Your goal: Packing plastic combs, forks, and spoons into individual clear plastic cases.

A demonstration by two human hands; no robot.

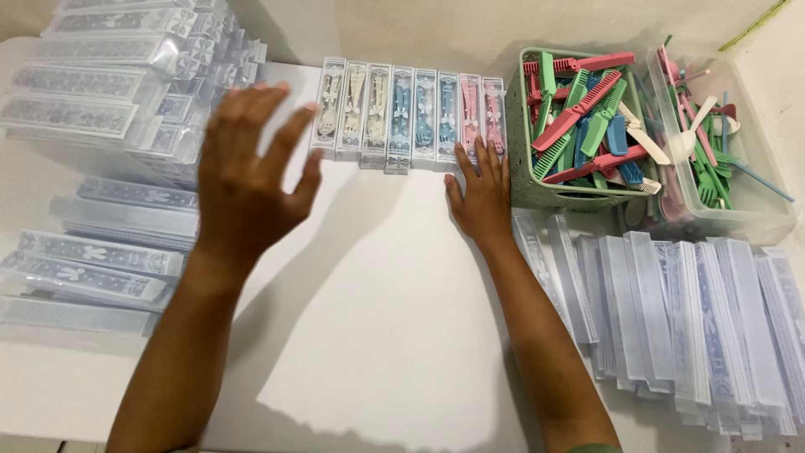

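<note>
- Eight filled clear packs (411, 117) lie in a row at the table's far edge: three cream, three blue, two pink.
- Right hand (482, 197) lies flat, fingertips touching the pink end; left hand (247, 180) hovers spread, empty.
- Green basket (537, 180) holds combs; clear tub (738, 210) holds forks and spoons.
- Empty sleeves (696, 327) are stacked at both sides.

R hand (482, 197) on packed sets (411, 113), L hand (247, 180) open

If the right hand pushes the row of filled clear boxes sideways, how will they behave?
The boxes look like thin glossy plastic, so they probably slide easily on the smooth table. They lie flat, so tipping seems unlikely. Being separate, they may fan apart under the right hand.
</note>
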